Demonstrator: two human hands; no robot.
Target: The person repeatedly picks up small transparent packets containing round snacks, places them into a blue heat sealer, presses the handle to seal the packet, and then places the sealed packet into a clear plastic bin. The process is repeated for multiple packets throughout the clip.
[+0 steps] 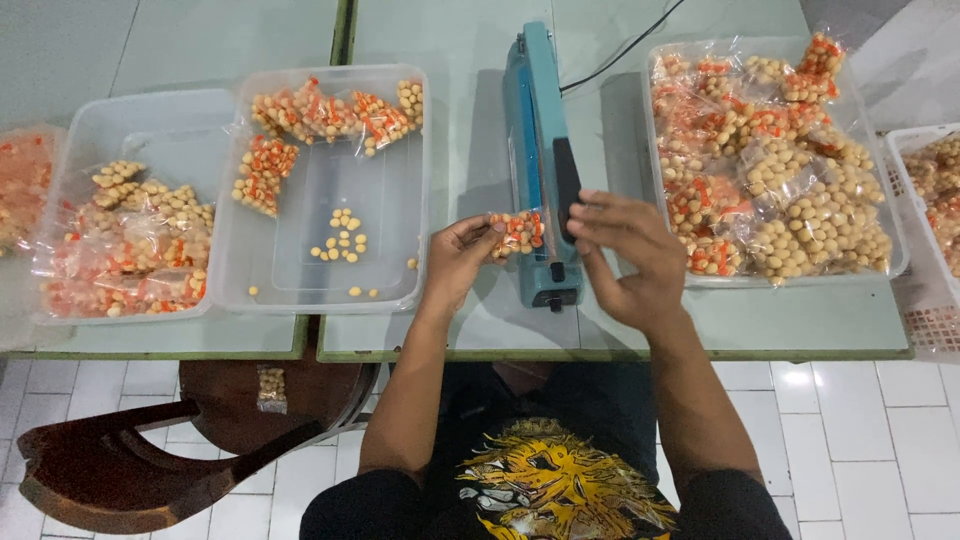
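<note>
My left hand (457, 258) pinches a small clear packet of yellow round snacks with an orange label (518, 231), holding it against the left side of a blue heat sealer (541, 165). On the sealer's right, my right hand (628, 255) hovers with its fingers spread, fingertips close to the packet's right end and the black handle; whether they touch the packet I cannot tell.
A clear tub (405, 190) left of the sealer holds sealed packets and loose snacks. Another tub (75, 140) further left and a tray (880, 270) at right hold several packets. A white basket (935, 320) is far right. A wooden chair (150, 470) with one packet (270, 388) stands lower left.
</note>
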